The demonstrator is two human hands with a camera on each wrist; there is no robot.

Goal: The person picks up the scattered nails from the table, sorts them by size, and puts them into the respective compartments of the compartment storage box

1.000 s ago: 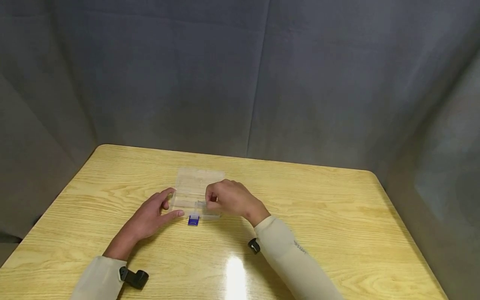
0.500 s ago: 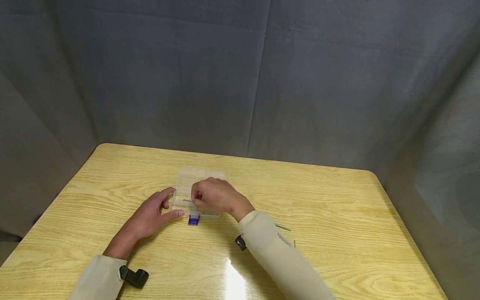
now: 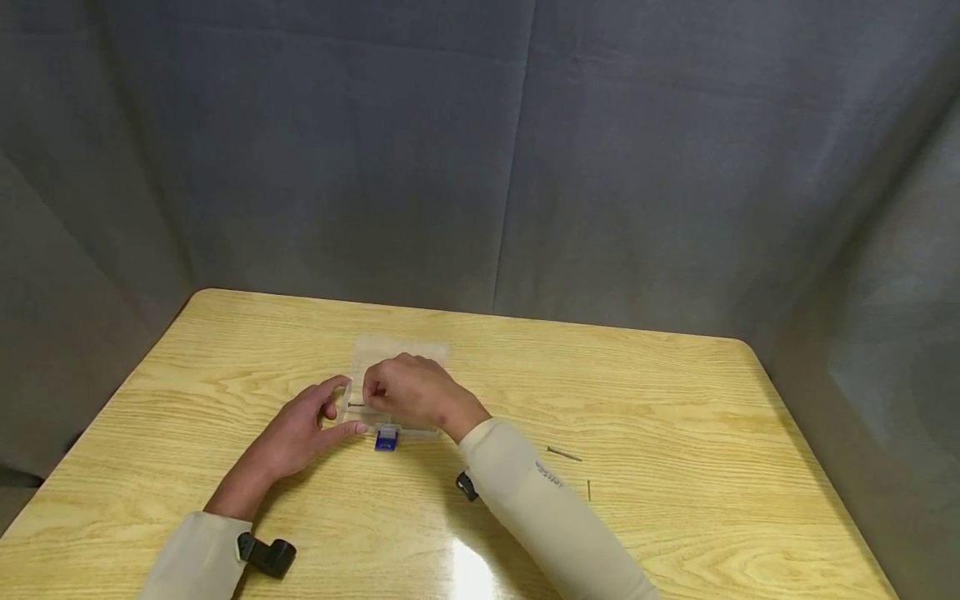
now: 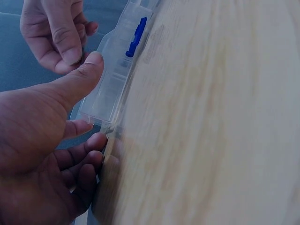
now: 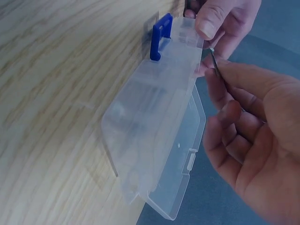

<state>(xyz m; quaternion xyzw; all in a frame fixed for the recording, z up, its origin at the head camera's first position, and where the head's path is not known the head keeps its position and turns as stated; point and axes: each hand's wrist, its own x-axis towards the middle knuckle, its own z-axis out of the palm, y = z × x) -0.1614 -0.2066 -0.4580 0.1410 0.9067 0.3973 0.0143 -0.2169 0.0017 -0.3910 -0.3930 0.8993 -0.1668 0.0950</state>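
Note:
A clear plastic compartment box (image 3: 401, 348) with a blue latch (image 3: 386, 440) lies with its lid open on the wooden table (image 3: 675, 400). My left hand (image 3: 303, 429) grips its left front corner, thumb (image 4: 77, 79) against the front wall and fingers along the side. My right hand (image 3: 405, 392) hovers over the left part of the box and pinches a thin metal nail (image 5: 215, 63) between thumb and forefinger. The nail's tip (image 3: 356, 406) points left toward my left hand. In the right wrist view the box (image 5: 150, 122) and latch (image 5: 161, 35) sit under the nail.
Two more thin nails (image 3: 564, 454) (image 3: 588, 490) lie loose on the table to the right of my right forearm. Grey cloth walls (image 3: 480, 167) close in the table at the back and both sides.
My right hand has moved left across the box with the nail. Its forearm has swung off the two loose nails, which now show. The left hand has stayed in place.

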